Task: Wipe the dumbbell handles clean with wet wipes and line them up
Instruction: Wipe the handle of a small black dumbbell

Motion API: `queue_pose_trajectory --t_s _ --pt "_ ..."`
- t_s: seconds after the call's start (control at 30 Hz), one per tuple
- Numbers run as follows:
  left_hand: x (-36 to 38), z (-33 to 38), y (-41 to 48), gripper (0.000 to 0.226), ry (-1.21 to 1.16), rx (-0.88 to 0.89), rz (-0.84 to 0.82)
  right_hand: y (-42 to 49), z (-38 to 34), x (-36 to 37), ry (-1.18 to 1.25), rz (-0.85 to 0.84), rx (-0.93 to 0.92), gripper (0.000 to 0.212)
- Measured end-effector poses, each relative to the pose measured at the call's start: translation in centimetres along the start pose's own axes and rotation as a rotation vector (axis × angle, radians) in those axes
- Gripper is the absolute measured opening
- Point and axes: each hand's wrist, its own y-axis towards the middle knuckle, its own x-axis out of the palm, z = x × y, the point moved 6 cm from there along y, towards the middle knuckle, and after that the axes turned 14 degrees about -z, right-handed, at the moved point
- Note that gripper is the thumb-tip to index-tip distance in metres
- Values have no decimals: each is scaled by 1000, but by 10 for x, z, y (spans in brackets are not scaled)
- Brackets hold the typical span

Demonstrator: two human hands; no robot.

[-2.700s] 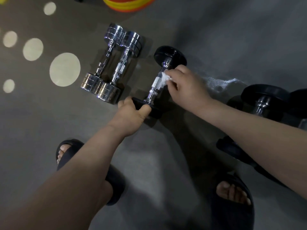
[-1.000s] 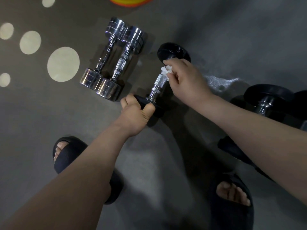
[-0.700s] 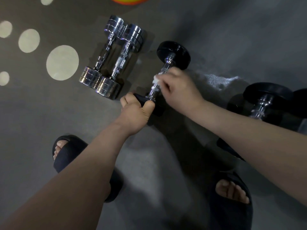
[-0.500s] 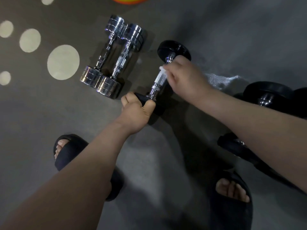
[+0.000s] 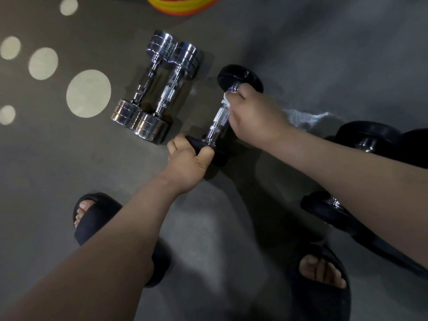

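Observation:
A black-ended dumbbell [image 5: 218, 122] with a knurled chrome handle lies on the grey floor. My left hand [image 5: 188, 162] grips its near black end. My right hand [image 5: 252, 118] holds a white wet wipe [image 5: 225, 101] wrapped against the upper part of the handle, near the far black end [image 5: 238, 76]. Left of it, two chrome dumbbells [image 5: 159, 93] lie side by side, touching each other.
More black dumbbells [image 5: 368, 140] lie at the right, partly behind my right forearm. A crinkled clear wrapper [image 5: 303, 117] lies behind my right hand. An orange-and-yellow object [image 5: 183, 3] sits at the top edge. My feet in dark slides [image 5: 97, 218] stand below.
My right hand has slid the wipe back and forth along the handle and now sits near the far end. My left hand has kept its grip on the near end.

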Motion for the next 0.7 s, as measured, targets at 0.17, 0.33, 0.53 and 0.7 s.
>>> queue_pose_trajectory --t_s 0.17,0.33,0.53,0.7 --pt "1 -1 1 71 -15 7 -1 5 13 -7 42 -77 -156 46" --pt "1 -1 0 67 13 7 -4 2 10 -7 -149 -26 -134 31" --pt "2 0 -1 77 -23 11 -9 -2 -1 0 -222 -68 -61 50" --pt "4 4 -7 95 -39 7 -6 3 -3 0 -51 -4 -49 25"
